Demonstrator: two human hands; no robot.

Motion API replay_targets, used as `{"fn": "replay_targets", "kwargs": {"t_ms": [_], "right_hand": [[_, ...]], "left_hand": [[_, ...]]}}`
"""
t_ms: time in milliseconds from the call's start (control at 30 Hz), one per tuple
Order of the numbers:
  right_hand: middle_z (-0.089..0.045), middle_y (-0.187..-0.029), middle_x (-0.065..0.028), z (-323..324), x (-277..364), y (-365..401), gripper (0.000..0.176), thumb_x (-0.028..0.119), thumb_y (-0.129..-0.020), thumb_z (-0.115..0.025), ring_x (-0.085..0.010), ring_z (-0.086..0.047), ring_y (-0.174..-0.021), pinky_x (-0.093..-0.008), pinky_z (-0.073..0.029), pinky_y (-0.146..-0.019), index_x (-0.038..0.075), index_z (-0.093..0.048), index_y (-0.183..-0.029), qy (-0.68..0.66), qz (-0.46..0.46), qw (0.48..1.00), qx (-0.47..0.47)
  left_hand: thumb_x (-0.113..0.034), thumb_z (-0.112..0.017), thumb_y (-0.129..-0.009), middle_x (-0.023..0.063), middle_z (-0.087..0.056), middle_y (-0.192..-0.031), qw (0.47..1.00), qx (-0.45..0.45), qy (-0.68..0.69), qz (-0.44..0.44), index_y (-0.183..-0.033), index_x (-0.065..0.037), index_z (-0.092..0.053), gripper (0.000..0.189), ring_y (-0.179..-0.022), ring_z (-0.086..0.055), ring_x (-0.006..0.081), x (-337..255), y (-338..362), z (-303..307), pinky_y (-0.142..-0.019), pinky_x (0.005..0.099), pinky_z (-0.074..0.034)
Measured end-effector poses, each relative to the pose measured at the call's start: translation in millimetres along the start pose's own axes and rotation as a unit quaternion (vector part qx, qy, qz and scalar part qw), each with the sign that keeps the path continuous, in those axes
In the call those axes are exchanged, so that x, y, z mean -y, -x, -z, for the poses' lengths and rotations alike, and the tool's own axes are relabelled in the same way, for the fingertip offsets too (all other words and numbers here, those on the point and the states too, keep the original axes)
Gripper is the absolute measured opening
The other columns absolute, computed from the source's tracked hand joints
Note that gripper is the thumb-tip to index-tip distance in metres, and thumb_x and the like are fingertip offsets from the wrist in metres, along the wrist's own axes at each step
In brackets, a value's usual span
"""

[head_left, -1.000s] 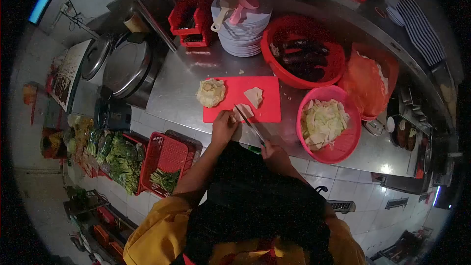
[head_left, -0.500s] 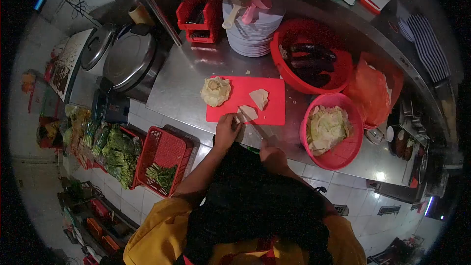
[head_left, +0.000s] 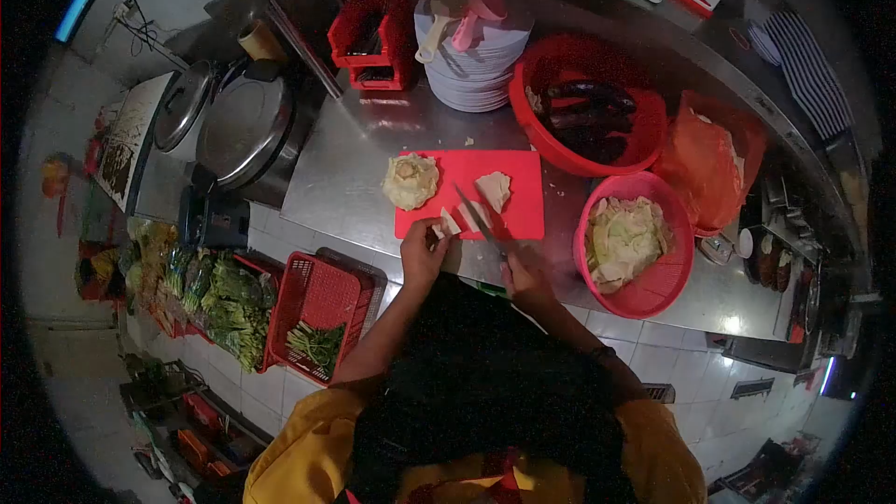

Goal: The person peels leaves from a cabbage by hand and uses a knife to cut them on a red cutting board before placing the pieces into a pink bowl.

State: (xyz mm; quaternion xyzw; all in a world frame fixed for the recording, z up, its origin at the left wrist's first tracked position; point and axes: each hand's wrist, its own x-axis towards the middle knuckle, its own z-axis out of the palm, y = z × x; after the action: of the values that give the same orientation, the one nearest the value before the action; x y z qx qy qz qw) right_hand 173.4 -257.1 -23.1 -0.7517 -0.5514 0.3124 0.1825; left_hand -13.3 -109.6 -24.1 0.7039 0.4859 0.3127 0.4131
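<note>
My right hand (head_left: 525, 282) grips a kitchen knife (head_left: 482, 218), its blade pointing up and left across the red cutting board (head_left: 519, 217). Between the fingers of my left hand (head_left: 423, 247) is a small pale cabbage piece (head_left: 449, 223), at the board's near edge. Another piece lies partly behind the blade. A larger pale cabbage leaf piece (head_left: 494, 190) rests on the board's right half. The rest of the cabbage head (head_left: 411, 181) sits at the upper left of the board, its cut stem facing up.
Right of the board stands a pink basket (head_left: 684, 266) of cabbage leaves. Behind it are a red basin (head_left: 525, 126) with eggplants and an orange bag (head_left: 702, 163). White plates (head_left: 471, 84) are stacked at the back. A red crate (head_left: 327, 282) with greens stands lower left.
The knife has lifted and swung upward over the board. My left hand has shifted slightly left and down, bringing a small cabbage piece away from the one beside the blade.
</note>
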Motion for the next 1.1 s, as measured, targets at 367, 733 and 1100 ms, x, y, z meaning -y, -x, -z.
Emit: {"fn": "replay_targets", "kwargs": {"t_ms": [367,733,1100], "right_hand": [[-0.063,-0.074,-0.0323,6.5,-34.9,65.9,0.035,0.024,-0.103,-0.047,-0.0496,-0.065,-0.073,-0.0581,-0.049,-0.066,-0.005,-0.049,-0.121,-0.024,-0.065,0.991,-0.113],[-0.067,-0.087,-0.0277,-3.3,-31.9,44.7,0.034,0.030,-0.104,-0.043,-0.0464,-0.067,-0.083,-0.0558,-0.050,-0.074,0.000,-0.058,-0.105,-0.087,-0.121,0.986,-0.074],[-0.064,-0.092,-0.0306,-29.0,-51.6,24.1,0.034,0.018,-0.100,-0.051,-0.0435,-0.065,-0.067,-0.0486,-0.055,-0.063,-0.009,-0.053,-0.119,0.041,-0.021,0.987,-0.151]], "left_hand": [[0.001,-0.071,-0.076,0.0199,-0.058,-0.115,0.964,-0.018,-0.176,-0.198,-0.119,-0.003,-0.060,0.045,-0.108,-0.056,0.0408,-46.9,-50.8,-7.8,-0.092,0.0483,-0.047],[-0.016,-0.070,-0.075,0.0217,-0.066,-0.103,0.936,0.171,-0.250,-0.180,-0.111,-0.005,-0.065,0.038,-0.098,-0.064,0.0405,-27.1,-132.4,-89.0,-0.085,0.0468,-0.054],[-0.027,-0.071,-0.077,0.0157,-0.071,-0.086,0.941,0.153,-0.279,-0.112,-0.087,-0.010,-0.071,0.020,-0.083,-0.070,0.0349,-25.5,-95.5,-92.3,-0.074,0.0472,-0.056]]}}
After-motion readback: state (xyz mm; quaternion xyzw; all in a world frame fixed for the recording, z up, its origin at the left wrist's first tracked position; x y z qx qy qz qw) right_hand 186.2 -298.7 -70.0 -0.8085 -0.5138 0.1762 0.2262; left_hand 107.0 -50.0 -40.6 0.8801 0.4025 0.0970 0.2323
